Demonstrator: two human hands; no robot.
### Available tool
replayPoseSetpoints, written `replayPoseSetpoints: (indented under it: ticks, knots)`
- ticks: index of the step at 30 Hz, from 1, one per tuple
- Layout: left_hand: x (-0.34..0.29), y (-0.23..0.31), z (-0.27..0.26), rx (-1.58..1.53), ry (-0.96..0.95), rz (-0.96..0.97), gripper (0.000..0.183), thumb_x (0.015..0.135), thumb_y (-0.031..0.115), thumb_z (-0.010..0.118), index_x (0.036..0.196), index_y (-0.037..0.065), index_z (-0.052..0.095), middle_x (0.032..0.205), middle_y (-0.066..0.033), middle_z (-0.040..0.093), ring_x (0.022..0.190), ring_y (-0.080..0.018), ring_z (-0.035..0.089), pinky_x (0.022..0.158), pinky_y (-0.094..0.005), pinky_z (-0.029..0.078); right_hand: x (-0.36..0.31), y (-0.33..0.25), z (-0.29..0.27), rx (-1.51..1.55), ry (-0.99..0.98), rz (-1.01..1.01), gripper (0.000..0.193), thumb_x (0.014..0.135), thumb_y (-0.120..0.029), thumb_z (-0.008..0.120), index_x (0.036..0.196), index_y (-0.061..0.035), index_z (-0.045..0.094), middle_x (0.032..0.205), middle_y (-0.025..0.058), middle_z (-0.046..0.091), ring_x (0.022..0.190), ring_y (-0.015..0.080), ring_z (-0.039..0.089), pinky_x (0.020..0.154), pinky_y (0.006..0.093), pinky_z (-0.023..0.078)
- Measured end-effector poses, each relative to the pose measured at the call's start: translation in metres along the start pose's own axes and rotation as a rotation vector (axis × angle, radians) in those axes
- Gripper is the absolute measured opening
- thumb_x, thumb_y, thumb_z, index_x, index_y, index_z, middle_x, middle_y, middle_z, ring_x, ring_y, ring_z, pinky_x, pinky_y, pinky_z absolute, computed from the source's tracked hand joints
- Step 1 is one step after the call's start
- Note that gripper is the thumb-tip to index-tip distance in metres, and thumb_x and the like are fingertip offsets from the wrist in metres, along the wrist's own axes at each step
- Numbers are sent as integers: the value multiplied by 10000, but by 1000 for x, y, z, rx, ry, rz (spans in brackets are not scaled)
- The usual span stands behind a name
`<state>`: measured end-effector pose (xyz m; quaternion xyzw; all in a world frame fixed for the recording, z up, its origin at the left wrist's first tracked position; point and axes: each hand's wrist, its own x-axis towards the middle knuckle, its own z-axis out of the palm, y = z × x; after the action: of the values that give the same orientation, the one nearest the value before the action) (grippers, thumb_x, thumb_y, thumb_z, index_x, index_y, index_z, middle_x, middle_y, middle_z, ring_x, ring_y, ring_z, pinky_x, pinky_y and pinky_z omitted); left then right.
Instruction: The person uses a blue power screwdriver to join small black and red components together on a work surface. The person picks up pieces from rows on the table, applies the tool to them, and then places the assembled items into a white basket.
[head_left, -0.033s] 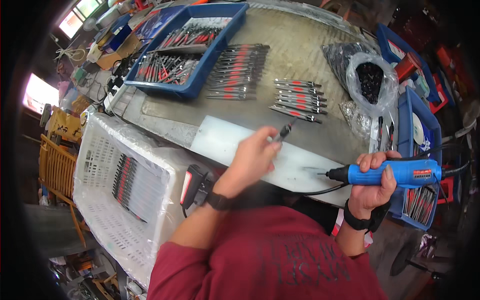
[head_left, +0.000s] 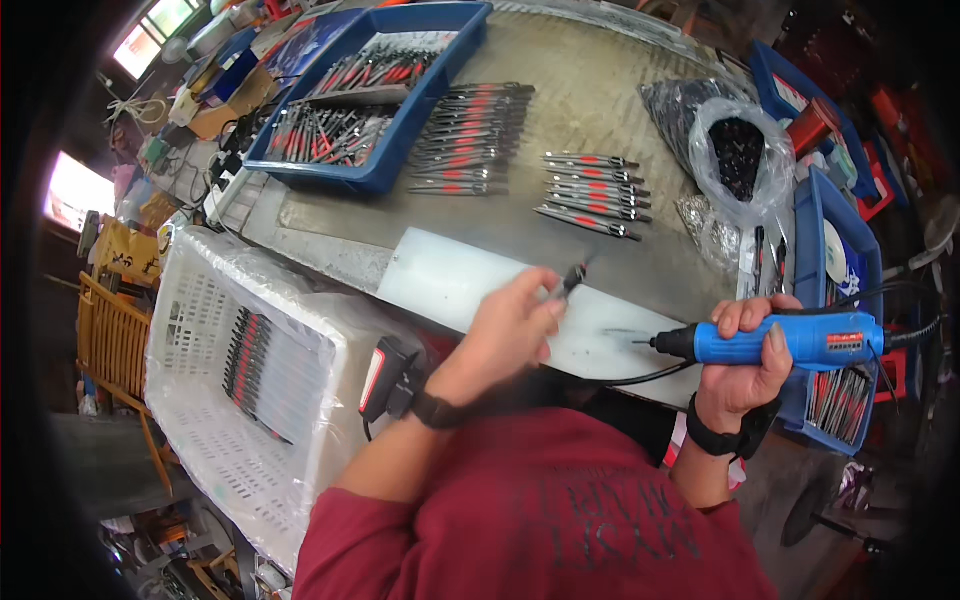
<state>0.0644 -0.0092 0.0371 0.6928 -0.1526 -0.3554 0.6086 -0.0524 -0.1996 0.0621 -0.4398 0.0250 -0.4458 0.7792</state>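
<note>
My left hand [head_left: 505, 325] is closed on a slim, dark, pen-shaped tool [head_left: 573, 280], its dark end pointing up and right; motion blurs it. My right hand [head_left: 745, 375] is wrapped around a blue electric screwdriver [head_left: 790, 342], which lies sideways with its bit pointing left, toward my left hand. Bit and pen-shaped tool are apart. Below both is a white board [head_left: 440, 275] along the table's near edge. Beyond the board lies a short stack of black pen-shaped pieces with red middles [head_left: 592, 190], and a longer row of similar pieces [head_left: 465, 145] to its left.
A divided blue tray [head_left: 372, 180] holds many such pieces at the far left. At the near left stands a white plastic-lined basket [head_left: 190, 300] with more. A clear bag of small black parts [head_left: 775, 180] sits at right, beside blue bins [head_left: 815, 425]. A cable [head_left: 640, 380] crosses the board's near edge.
My left hand has shifted very slightly to the right with the pen-shaped tool. The right hand and the screwdriver have barely moved.
</note>
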Motion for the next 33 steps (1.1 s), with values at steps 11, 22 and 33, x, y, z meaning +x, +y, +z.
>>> replayPoseSetpoints:
  ticks: [11,22,33]
  knots:
    - [-44,-29,30,-32,-115,-318,199,895,176,475,782,23,535,602,-17,516,463,-66,451,403,-203,356,-5,0,4,-23,-22,-22,417,727,-172,539,1105,-45,416,745,96,472,619,214,473,627,354,399]
    - [-43,-44,33,-271,-67,-337,226,862,181,503,785,-25,558,633,-65,557,475,-104,526,406,-224,438,-5,5,-4,49,-154,29,388,756,-188,535,1102,-49,428,782,73,453,669,178,435,698,323,342]
    - [-46,-44,38,-333,-71,-342,237,865,188,494,774,-22,554,611,-62,556,463,-111,534,398,-219,435,-10,6,12,72,-169,122,419,727,-203,539,1112,-83,425,757,69,444,653,180,426,684,320,336]
